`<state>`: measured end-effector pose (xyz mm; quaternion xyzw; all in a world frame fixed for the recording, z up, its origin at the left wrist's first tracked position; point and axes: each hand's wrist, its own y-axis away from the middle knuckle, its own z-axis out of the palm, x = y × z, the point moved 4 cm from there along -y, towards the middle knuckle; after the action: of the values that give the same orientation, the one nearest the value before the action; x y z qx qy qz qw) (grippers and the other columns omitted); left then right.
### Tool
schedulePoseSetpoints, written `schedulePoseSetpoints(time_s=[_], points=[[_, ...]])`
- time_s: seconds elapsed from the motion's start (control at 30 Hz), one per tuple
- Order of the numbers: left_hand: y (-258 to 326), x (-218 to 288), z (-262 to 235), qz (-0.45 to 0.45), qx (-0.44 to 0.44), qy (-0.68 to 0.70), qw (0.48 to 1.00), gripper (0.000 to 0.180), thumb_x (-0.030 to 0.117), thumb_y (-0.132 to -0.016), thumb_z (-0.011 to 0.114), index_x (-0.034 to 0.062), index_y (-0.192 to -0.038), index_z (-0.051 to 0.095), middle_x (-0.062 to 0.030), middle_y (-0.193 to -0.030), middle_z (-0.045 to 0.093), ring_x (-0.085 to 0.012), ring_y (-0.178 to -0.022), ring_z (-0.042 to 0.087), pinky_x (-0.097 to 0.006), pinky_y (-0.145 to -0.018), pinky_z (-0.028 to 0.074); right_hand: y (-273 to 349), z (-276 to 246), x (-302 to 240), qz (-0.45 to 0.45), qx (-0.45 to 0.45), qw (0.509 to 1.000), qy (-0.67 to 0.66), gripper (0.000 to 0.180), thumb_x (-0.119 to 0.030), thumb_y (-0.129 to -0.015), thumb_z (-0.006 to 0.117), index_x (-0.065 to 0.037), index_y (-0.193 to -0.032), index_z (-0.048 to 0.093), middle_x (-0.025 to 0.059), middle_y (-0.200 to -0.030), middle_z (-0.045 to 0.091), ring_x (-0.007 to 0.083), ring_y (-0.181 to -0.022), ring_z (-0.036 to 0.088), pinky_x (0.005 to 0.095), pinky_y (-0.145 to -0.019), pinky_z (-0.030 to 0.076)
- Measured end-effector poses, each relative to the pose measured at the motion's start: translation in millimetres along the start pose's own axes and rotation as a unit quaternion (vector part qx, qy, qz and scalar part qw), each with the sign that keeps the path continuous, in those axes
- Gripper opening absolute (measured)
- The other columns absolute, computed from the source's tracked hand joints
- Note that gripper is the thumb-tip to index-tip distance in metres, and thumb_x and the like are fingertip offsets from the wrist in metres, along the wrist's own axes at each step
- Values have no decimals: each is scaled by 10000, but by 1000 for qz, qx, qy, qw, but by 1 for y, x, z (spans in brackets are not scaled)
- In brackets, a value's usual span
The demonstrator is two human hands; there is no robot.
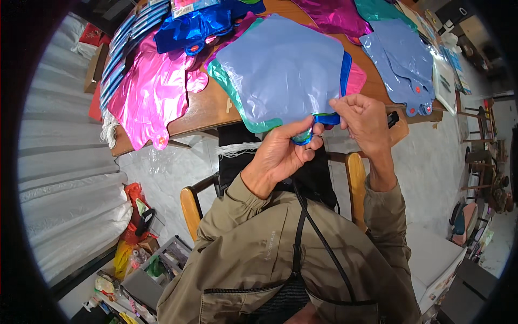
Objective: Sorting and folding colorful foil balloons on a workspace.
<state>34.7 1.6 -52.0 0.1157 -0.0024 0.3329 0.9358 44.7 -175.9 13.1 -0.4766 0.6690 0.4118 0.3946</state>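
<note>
A stack of flat foil balloons [280, 65] lies at the near table edge, its top one greyish blue, with green, blue and pink ones showing beneath. My left hand [283, 151] is closed on the stack's tails, thumb on top; a shiny blue-green tail [303, 137] shows between its fingers. Just to the right, my right hand [367, 121] is closed in a pinch beside the blue tail [327, 119]. Whatever lies between its thumb and fingertip is too small to make out.
Pink foil balloons [154, 89] and blue ones [197, 29] lie on the left of the wooden table [208, 110]. More greyish-blue balloons [396, 59] lie on the right. White string [237, 149] hangs in front of the table. A wooden chair arm [356, 189] stands beside my right forearm.
</note>
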Motion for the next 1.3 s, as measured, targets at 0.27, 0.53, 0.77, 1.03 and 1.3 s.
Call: schedulePoseSetpoints(time_s=[0.27,0.53,0.77,1.03,1.3], points=[[3,2,-9,-36,-11,20,999,250,156,-1094,550,-67,-1206,576,-95,-1013,651,-161,-743,570,-235,-515,522,-16,-29,-26,-59,-9,997,44,189,-183,-939,772,2,-933,736,27,-711,646,56,-602,506,197,-552,375],[12,10,8,-48,-14,-12,999,259,192,-1099,549,-56,-1164,583,-120,-1024,648,-151,-738,573,-228,-475,487,-122,-17,-71,-237,25,945,225,279,-221,-970,684,9,-1116,739,37,-942,743,148,-790,606,268,-748,498],[9,9,1,-53,-2,-55,997,318,282,-1113,550,-32,-1113,604,-123,-1002,642,-131,-689,566,-217,-441,449,-177,67,-81,-470,-30,803,364,310,-163,-963,686,-17,-1236,678,112,-1211,702,282,-1026,675,357,-877,528],[16,12,-6,-82,6,-91,992,393,390,-1117,541,13,-1036,617,-73,-871,628,-92,-595,535,-201,-425,411,-137,103,-119,-549,-66,762,337,248,-98,-920,714,-20,-1151,669,103,-1152,678,285,-1035,653,376,-901,519],[16,12,-6,-106,2,-105,989,413,430,-1117,531,46,-988,613,-43,-757,590,-66,-546,503,-188,-437,400,-119,171,-135,-675,-188,685,199,219,-60,-896,718,-22,-1104,661,92,-1034,639,265,-946,620,376,-855,506]])
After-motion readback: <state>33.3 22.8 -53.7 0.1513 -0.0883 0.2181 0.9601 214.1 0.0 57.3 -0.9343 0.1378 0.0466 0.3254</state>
